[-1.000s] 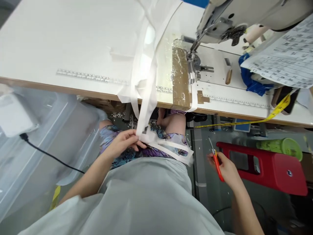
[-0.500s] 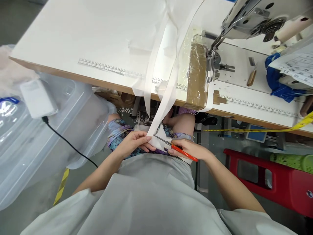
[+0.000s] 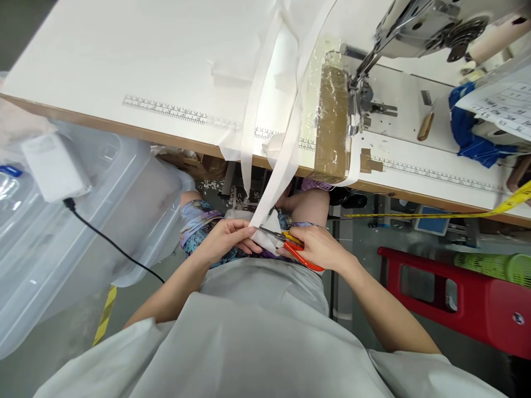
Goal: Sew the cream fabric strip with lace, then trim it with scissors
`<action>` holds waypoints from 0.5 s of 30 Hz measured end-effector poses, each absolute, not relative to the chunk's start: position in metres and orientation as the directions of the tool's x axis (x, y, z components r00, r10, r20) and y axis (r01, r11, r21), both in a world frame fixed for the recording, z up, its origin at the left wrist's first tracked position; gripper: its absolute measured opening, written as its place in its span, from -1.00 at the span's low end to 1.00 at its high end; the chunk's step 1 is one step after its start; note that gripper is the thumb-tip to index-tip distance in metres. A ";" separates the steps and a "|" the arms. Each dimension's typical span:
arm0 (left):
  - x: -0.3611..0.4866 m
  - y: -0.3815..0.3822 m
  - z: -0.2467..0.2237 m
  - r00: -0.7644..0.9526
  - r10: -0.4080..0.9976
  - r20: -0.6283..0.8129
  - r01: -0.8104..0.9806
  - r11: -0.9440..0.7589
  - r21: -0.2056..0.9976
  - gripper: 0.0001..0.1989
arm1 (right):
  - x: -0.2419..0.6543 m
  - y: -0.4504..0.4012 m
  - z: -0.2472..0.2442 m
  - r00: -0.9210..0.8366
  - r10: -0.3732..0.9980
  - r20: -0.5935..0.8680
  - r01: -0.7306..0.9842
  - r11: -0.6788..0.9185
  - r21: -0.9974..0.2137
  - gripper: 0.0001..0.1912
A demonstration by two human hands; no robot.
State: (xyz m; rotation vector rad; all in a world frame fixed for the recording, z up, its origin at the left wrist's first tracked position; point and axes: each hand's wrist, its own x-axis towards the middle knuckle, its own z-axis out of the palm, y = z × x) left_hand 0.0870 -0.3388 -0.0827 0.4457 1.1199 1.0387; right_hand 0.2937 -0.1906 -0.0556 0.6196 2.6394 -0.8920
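My left hand (image 3: pixel 232 237) pinches the lower end of a white fabric strip (image 3: pixel 277 179) just above my lap. The strip hangs down over the table edge from the tabletop. In my right hand (image 3: pixel 313 246) is a pair of scissors (image 3: pixel 302 257) with red and yellow handles. Their dark blades point left and reach the strip beside my left fingertips. Below the blades lies white material (image 3: pixel 267 240) on my lap, partly hidden by my hands. Whether the blades have cut the strip I cannot tell.
A sewing machine (image 3: pixel 415 33) stands on the white table (image 3: pixel 145 50) at right. Close by lie a wooden-handled tool (image 3: pixel 425 126) and blue fabric (image 3: pixel 464 127). A translucent bin (image 3: pixel 95 237) carrying a white box (image 3: pixel 56 166) is at left. A red stool (image 3: pixel 477 307) stands at lower right.
The scissors have shifted slightly left and turned, and a yellow handle now shows. The blades look more closed together against the strip. My left hand has barely moved; the view has shifted slightly.
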 end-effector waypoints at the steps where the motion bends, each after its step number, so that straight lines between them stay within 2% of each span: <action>1: 0.087 -0.339 -0.083 0.059 0.854 -0.518 -0.446 0.487 0.751 -0.52 | 0.294 -0.191 -0.056 -0.869 0.305 -0.390 0.480 0.714 -0.509 -0.37; 8: 0.088 -0.336 -0.079 0.042 0.839 -0.543 -0.409 0.510 0.757 -0.48 | 0.296 -0.192 -0.059 -0.882 0.309 -0.354 0.462 0.712 -0.529 -0.38; 15: 0.088 -0.333 -0.079 0.061 0.835 -0.547 -0.403 0.522 0.752 -0.48 | 0.293 -0.191 -0.055 -0.857 0.324 -0.400 0.480 0.784 -0.393 -0.43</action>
